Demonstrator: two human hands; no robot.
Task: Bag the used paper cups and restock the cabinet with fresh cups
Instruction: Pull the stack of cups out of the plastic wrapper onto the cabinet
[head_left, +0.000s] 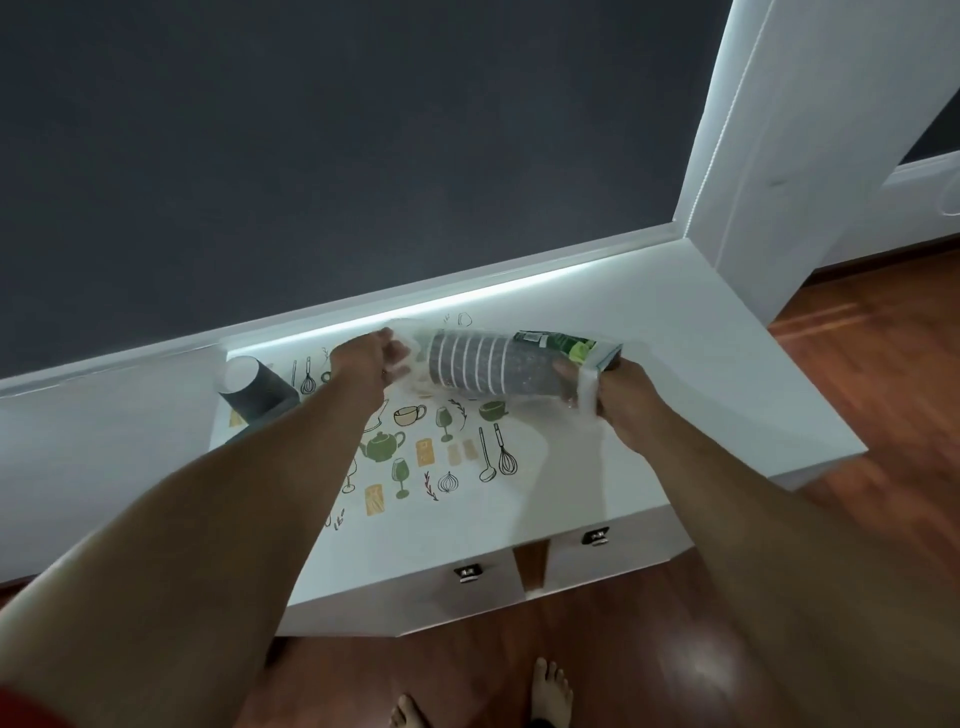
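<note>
1. While both hands are busy at the middle of the cabinet top, a lone dark paper cup lies tipped on its side at the far left of the printed mat, mouth toward me, with nothing touching it. I cannot tell whether it is used or fresh.
2. Moving right, my left hand has its fingers curled into the open, crumpled end of a clear plastic sleeve, pinching the film just beside the rims of the cups inside.
3. In the middle, the stack of fresh cups lies sideways, held in the air just above the mat, nested dark grey with pale rims showing, mouths pointing left, all within the sleeve.
4. Further right, my right hand is clamped round the closed end of the sleeve, where a green printed label sits, fingers wrapped over the base of the stack.
5. I judge the step in hand to be unpacking the fresh cups for restocking.
6. The next move, as I read it, calls for the left hand to hold the film mouth wide or peel it back while the right pushes the stack out from the base, keeping the cups nested and level so none slip loose.
7. Below the front edge, two drawer fronts with dark knobs are shut; one would need opening before stowing, if that is where cups go.
</note>
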